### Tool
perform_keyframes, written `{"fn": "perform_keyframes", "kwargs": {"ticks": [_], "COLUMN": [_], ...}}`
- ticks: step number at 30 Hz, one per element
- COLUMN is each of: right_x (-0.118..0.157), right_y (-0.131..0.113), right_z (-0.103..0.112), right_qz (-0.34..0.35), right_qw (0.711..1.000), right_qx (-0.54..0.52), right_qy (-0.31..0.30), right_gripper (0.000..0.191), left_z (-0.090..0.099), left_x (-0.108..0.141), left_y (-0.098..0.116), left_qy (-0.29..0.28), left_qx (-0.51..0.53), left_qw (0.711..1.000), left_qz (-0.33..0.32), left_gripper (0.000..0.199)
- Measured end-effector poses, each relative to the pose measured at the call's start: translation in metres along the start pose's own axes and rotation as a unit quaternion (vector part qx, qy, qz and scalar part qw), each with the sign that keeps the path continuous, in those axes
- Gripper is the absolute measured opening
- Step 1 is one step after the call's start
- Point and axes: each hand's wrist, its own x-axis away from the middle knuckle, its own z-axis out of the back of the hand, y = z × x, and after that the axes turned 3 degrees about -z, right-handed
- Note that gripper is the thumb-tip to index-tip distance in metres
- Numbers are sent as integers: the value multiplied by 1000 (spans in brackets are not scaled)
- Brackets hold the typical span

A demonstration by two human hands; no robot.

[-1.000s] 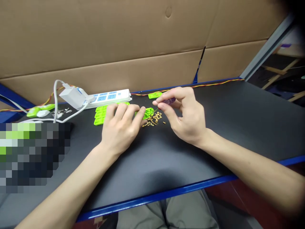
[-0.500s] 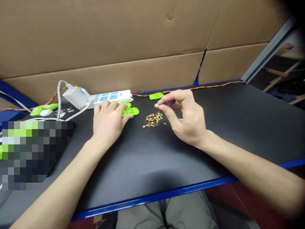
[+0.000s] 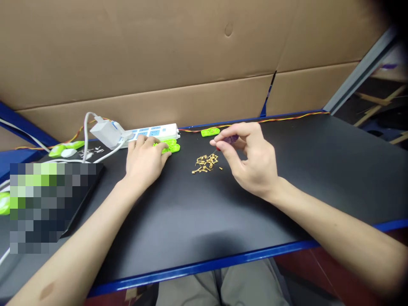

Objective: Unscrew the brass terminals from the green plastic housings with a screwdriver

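Note:
My left hand (image 3: 144, 159) has its thumb and fingers on a bright green plastic shell (image 3: 174, 148), beside the power strip. A second green shell (image 3: 172, 142) shows just behind it, partly covered. My right hand (image 3: 255, 163) pinches a small screwdriver (image 3: 231, 139) with a purple see-through handle and a red collar. Its thin metal shaft points down and left, over a loose pile of small brass pieces (image 3: 207, 161). Slightly apart from the pile lies one brass bit (image 3: 221, 168). Farther back on the table is another green shell (image 3: 210, 132) with brass-coloured parts inside.
A white power strip (image 3: 170, 129) with a plugged-in charger (image 3: 103, 134) and white cables stands at the back left. Green-and-white pieces (image 3: 68, 151) and small white bits (image 3: 98, 150) lie nearby. A cardboard wall (image 3: 191, 55) closes the back. A dark pixelated object (image 3: 83, 195) sits at left.
My left hand has drawn the green shell a little to the left, closer against the other one. My right hand keeps the screwdriver over the brass pile. The view has shifted slightly.

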Motion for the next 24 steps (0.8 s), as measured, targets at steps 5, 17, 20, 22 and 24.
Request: {"fn": "perform_keyframes", "kwargs": {"ticks": [5,17,20,22,24], "right_x": [-1,-2,-2,-2,-2], "right_y": [0,-3,-3,-2,-2], "right_z": [1,3,3,4,4], "right_qz": [-13,-37,-43,-44,-42], "right_qw": [1000,999,999,999,999], "right_qx": [-17,-33,-28,-27,-28], "right_qy": [2,1,1,4,4], "right_gripper": [20,20,20,20,20], "left_z": [19,27,13,6,1], "left_x": [14,90,97,99,99], "left_y": [-5,-92,-112,-122,-129], "left_qy": [-49,-220,-237,-258,-265], "left_qx": [-23,-119,-91,-50,-21], "left_qw": [995,950,940,932,932], "left_qz": [78,189,228,250,248], "left_gripper": [49,64,67,69,72]}}
